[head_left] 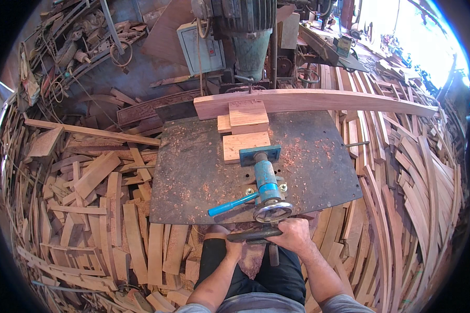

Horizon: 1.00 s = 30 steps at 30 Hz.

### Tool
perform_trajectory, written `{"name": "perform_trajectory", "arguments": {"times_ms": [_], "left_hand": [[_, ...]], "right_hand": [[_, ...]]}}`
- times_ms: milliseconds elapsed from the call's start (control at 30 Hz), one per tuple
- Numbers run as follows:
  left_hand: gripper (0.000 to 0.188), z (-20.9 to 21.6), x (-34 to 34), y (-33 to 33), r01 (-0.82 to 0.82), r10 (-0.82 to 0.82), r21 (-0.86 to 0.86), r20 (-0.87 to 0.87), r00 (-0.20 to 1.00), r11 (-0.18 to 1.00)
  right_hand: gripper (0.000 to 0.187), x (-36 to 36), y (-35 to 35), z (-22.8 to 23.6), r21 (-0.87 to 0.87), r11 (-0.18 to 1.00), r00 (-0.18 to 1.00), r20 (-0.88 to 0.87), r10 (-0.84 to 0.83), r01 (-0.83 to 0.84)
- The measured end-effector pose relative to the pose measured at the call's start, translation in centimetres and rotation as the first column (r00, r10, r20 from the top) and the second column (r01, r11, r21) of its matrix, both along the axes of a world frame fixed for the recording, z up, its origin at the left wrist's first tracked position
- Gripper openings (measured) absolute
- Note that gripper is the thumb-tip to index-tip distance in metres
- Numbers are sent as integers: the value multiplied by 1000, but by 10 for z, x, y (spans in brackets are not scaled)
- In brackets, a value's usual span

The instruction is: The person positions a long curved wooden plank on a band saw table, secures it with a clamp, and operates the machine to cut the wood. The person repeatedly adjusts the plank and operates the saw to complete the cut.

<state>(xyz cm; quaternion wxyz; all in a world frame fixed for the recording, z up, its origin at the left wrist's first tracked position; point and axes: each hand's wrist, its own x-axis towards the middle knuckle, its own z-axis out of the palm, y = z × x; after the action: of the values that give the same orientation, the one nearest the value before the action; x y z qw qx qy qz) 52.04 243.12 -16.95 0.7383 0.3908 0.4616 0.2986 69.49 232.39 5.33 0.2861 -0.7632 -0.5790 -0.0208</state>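
Right now, watching from afar, I am closing the fingers of the right hand (pixel 292 233) firmly around the right part of the dark handwheel (pixel 245 236), leaving no gap between skin and rim. I am holding the left hand (pixel 235 249) at the wheel's left end, touching or just under it; its fingers are hiding behind the rim, so I cannot tell how far they are curling or whether they are gripping. That handwheel is sitting just past the near edge of the dark metal table (pixel 193 177), in front of the black shorts (pixel 279 279).

Above the hands, a chrome handwheel (pixel 273 209) is capping the near end of a blue screw clamp (pixel 266 175), whose blue lever (pixel 233 205) is pointing out to the left. The clamp's plate is facing a pale front block (pixel 245 146); beyond it, a stacked block (pixel 248 113) is standing near the side of a long wooden board (pixel 318 100). The board is lying across the far part of the table and reaching well past its right edge.

Reddish shavings (pixel 201 190) are littering the tabletop. Behind the board, a green housing (pixel 252 55) is hanging beneath a large motor (pixel 248 15), beside a pale control box (pixel 201 48). Wood offcuts (pixel 96 175) are piling up on the left, and long curved strips (pixel 428 193) are lying on the right.
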Motion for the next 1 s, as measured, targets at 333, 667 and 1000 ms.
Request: {"name": "perform_trajectory", "arguments": {"times_ms": [333, 667, 1000], "left_hand": [[18, 1, 1, -1, 1, -1, 37, 7, 1000, 999], [18, -21, -7, 5, 53, -40, 218, -65, 997, 975], [14, 60, -20, 20, 217, -114, 443, -248, 962, 870]], "right_hand": [[42, -1, 0, 3, 11, 1000, 1000, -3, 3, -3], [37, 20, -13, -8, -41, 998, 987, -156, 38, -45], [39, 34, -24, -43, -119, 982, 916, -358, -182, 149]]}}
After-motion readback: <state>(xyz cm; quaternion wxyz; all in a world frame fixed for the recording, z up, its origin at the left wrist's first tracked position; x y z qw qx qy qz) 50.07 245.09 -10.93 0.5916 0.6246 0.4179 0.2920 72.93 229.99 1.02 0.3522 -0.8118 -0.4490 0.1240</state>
